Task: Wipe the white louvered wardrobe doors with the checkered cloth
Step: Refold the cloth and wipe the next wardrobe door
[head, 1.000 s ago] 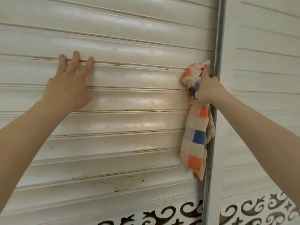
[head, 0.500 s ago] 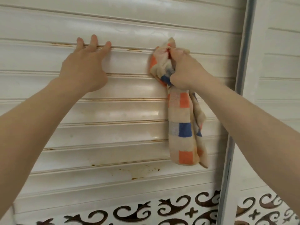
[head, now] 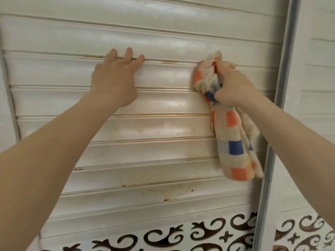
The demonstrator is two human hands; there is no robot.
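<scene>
- Left door (head: 163, 127): white, horizontal louvres, fills most of the view; brownish grime lines in the grooves between slats
- Right door (head: 317, 78): white, louvred, only a strip showing at the right edge
- Stile (head: 284, 69): pale grey-blue upright between the two doors
- Scrollwork (head: 163, 238): dark curled cut-outs on a white band below the louvres of both doors
- Cloth (head: 230, 142): checkered cream, orange and blue; upper part bunched and pressed against the left door near its right side, at the groove under an upper slat; the rest hangs loose down over four slats, close to the stile
- Left hand (head: 114, 84): flat on the left door, fingers straight and slightly spread, tips at the same groove, well left of the cloth; holds nothing
- Right hand (head: 233, 87): fingers curled tight round the bunched top of the cloth
- Stains (head: 168, 194): brown specks and a blotch on a low slat
</scene>
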